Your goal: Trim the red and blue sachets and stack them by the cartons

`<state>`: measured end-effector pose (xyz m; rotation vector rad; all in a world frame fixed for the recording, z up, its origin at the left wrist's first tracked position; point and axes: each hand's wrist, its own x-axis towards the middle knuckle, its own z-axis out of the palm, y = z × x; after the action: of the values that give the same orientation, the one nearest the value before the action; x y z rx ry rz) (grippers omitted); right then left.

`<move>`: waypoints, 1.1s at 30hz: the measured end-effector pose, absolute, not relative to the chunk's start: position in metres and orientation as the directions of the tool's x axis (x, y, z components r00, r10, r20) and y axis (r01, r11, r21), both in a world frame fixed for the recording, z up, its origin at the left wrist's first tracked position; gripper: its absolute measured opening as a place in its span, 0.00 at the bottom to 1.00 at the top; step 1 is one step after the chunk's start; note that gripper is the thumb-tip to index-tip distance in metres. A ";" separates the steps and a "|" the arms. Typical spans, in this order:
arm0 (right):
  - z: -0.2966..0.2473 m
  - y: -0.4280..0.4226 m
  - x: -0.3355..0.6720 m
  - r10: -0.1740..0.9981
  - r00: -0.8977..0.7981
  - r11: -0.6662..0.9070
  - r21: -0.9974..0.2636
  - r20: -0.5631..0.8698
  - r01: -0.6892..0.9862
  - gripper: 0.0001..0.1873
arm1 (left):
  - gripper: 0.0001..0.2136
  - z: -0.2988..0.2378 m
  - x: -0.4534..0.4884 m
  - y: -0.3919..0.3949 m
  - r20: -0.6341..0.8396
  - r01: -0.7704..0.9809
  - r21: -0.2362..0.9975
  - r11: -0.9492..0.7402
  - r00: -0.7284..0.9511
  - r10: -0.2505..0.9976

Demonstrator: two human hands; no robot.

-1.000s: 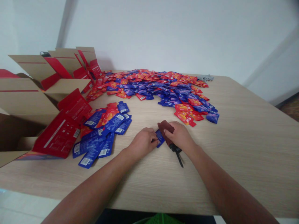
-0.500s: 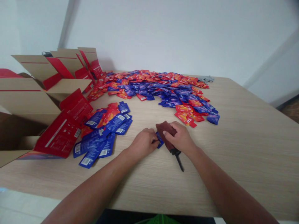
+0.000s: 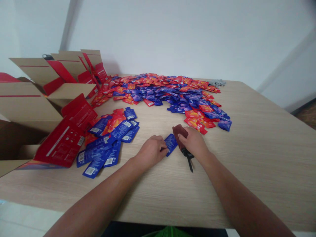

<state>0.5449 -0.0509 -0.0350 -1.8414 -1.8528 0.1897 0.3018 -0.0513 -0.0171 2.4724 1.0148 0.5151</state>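
Observation:
At the middle of the table, a blue sachet (image 3: 171, 144) lies flat, printed side up. The fingers of my left hand (image 3: 153, 149) are closed at its lower left edge and pinch it against the tabletop. My right hand (image 3: 194, 141) is wrapped round a dark red-brown hand tool (image 3: 175, 132) with a black rod sticking out toward me; its exact kind I cannot make out. The tool is tilted just right of the sachet. To the left, blue and orange-red sachets (image 3: 111, 138) lie in a loose pile, many with barcodes showing.
A long heap of red and blue sachets (image 3: 158, 90) curves across the back of the table (image 3: 259, 148). Open cardboard boxes with red flaps (image 3: 63, 141) stand along the left. A grey cloth-like item (image 3: 217, 83) lies at the back right, near the wall.
The tool in my right hand has shifted right and been drawn off the sachet, so more of the sachet shows. My left hand stays in place.

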 end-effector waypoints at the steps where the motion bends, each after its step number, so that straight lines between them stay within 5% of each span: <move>1: -0.035 -0.050 0.547 0.962 0.075 0.054 -0.450 0.264 0.891 0.06 | 0.07 -0.017 0.302 -0.051 0.170 0.577 0.505 -0.642 0.663 0.729; 8: -0.022 -0.065 0.538 0.930 0.013 0.240 -0.631 0.368 0.738 0.06 | 0.07 -0.015 0.303 -0.051 0.177 0.571 0.489 -0.659 0.675 0.717; 14: -0.025 -0.075 0.522 0.905 -0.285 0.421 -0.553 0.317 0.719 0.04 | 0.07 -0.018 0.302 -0.051 0.188 0.561 0.510 -0.652 0.668 0.721; 26: -0.035 -0.053 0.548 0.957 0.068 0.071 -0.457 0.281 0.887 0.06 | 0.07 -0.018 0.302 -0.051 0.182 0.567 0.529 -0.632 0.651 0.737; 33: -0.022 -0.065 0.537 0.919 -0.023 0.281 -0.615 0.393 0.736 0.06 | 0.07 -0.018 0.301 -0.051 0.187 0.555 0.502 -0.663 0.679 0.710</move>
<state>0.5374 -0.0653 -0.0220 -1.4998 -1.8012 0.3086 0.3014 -0.0508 -0.0175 2.4861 0.9871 0.5205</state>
